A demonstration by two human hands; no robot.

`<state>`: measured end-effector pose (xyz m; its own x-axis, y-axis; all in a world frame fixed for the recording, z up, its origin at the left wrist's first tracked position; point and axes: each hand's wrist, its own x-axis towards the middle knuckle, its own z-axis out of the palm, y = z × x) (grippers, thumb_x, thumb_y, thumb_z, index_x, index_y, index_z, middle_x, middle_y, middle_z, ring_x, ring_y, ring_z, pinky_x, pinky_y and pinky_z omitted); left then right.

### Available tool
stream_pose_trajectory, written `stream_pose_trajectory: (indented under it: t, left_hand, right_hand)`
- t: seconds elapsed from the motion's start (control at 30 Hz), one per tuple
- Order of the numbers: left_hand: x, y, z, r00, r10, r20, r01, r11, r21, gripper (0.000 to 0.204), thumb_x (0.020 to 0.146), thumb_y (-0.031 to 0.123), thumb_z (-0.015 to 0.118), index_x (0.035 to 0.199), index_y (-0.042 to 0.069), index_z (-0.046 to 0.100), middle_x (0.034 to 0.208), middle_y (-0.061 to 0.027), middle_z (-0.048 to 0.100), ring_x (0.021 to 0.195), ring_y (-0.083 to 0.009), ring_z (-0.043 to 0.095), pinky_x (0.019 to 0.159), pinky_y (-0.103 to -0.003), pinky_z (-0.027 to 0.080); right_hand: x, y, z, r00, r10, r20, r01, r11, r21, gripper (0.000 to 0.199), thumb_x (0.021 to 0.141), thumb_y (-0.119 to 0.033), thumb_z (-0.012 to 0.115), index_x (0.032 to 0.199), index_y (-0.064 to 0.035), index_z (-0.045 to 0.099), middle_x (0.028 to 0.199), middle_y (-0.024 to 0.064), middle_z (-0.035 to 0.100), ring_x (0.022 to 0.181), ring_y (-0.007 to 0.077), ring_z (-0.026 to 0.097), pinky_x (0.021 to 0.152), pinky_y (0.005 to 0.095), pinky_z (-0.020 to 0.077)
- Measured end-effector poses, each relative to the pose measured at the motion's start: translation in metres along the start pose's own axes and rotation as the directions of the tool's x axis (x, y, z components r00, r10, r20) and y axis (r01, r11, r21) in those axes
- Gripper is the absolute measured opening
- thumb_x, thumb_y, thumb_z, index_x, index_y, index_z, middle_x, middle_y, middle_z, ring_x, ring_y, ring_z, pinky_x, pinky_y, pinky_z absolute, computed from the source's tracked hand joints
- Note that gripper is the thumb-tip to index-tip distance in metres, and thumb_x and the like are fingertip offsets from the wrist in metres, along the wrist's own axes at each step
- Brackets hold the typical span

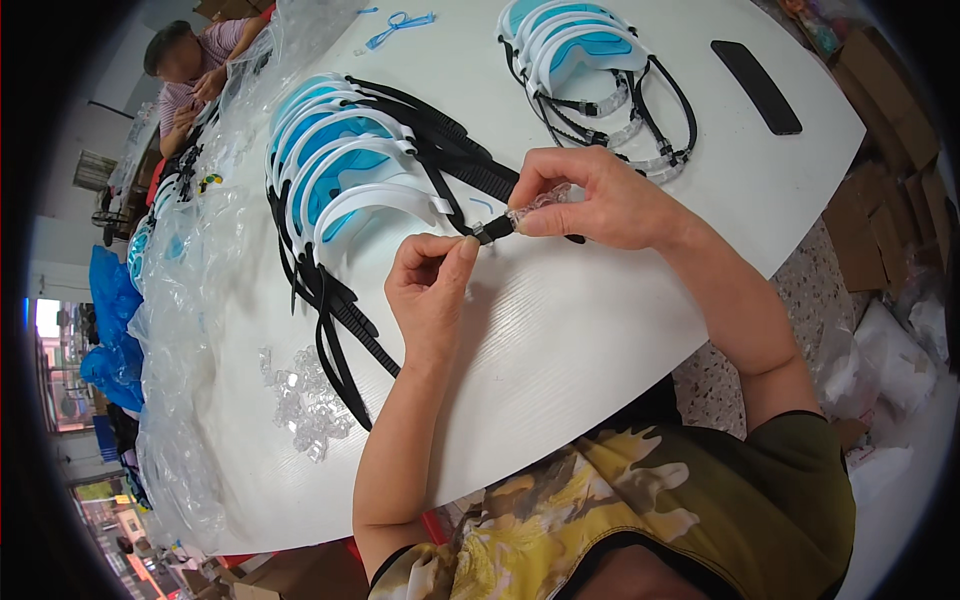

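A stack of swim goggles with white frames and blue lenses [345,165] lies in front of me, left of centre, its black straps [455,145] trailing to both sides. My left hand [430,290] is closed in a pinch on a small clear clip [477,234] at one black strap [495,229]. My right hand [605,205] pinches the same strap's other side, at a clear plastic buckle [560,196]; its fingers partly hide the buckle. Left of my left forearm, several loose clear clips [308,405] are heaped on the white table [560,350].
More goggles [575,50] with looped straps stand at the far side. A black flat bar [757,87] lies at the far right, blue ties [400,28] at the far edge. Clear plastic sheeting [185,380] covers the left edge. Another person [200,75] sits far left; cardboard boxes [865,225] stand right.
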<state>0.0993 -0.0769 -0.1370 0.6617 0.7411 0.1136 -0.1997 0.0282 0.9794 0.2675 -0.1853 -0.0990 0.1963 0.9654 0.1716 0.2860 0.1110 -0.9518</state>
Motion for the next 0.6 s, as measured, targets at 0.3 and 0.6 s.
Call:
stream_pose_trajectory:
  t: [0.3, 0.6]
  left_hand:
    - [0.003, 0.018, 0.004, 0.867, 0.416, 0.274, -0.497, 0.67, 0.552, 0.036, 0.073, 0.008, 0.065, 0.108, 0.007, 0.056, 0.103, -0.0052, 0.057, 0.054, -0.0024, 0.04, 0.047, -0.014, 0.032]
    - [-0.002, 0.015, 0.006, 0.911, 0.29, 0.294, -0.413, 0.622, 0.665, 0.033, 0.071, 0.001, 0.065, 0.101, 0.004, 0.053, 0.084, -0.0049, 0.061, 0.057, -0.0056, 0.048, 0.05, -0.017, 0.038]
  right_hand:
    - [0.0, 0.003, -0.002, 0.998, -0.064, -0.025, 0.061, 0.994, -0.091, 0.013, 0.07, -0.008, 0.063, 0.08, -0.001, 0.058, 0.073, 0.0026, 0.056, 0.073, 0.0112, 0.052, 0.067, 0.0254, 0.041]
    - [-0.001, -0.002, 0.012, 0.993, -0.114, -0.016, 0.105, 0.959, -0.264, 0.014, 0.069, -0.01, 0.063, 0.08, -0.0021, 0.058, 0.074, 0.0056, 0.056, 0.073, 0.0168, 0.053, 0.069, 0.0276, 0.0402]
